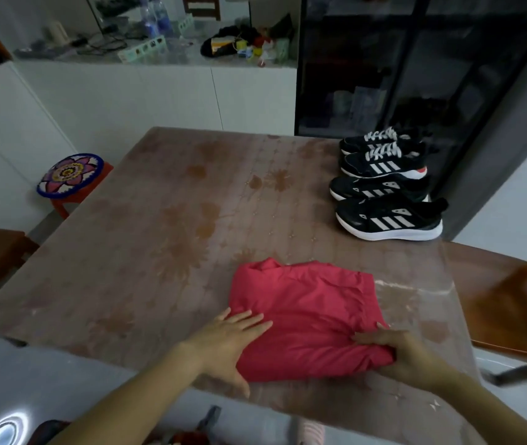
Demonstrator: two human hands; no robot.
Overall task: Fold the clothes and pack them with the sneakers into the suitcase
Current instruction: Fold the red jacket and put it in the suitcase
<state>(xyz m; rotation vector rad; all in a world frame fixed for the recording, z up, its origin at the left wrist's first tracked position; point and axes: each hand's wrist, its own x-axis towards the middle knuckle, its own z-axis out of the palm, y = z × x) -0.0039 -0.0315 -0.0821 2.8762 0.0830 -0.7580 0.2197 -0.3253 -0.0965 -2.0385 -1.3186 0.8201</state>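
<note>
— Where is the red garment (304, 316) being kept?

— It is being kept folded on the table (159, 252), at the near edge, well apart from the sneakers (381, 187).

— How is it being handled?

— Its left part is being pressed flat by the left hand (227, 342), the fingers being held straight on the cloth. Its near right corner is being gripped by the right hand (394, 351), the fingers being curled round bunched fabric.

— And the shoes?

— Four black ones with white stripes are being left side by side in a row at the table's far right corner.
</note>
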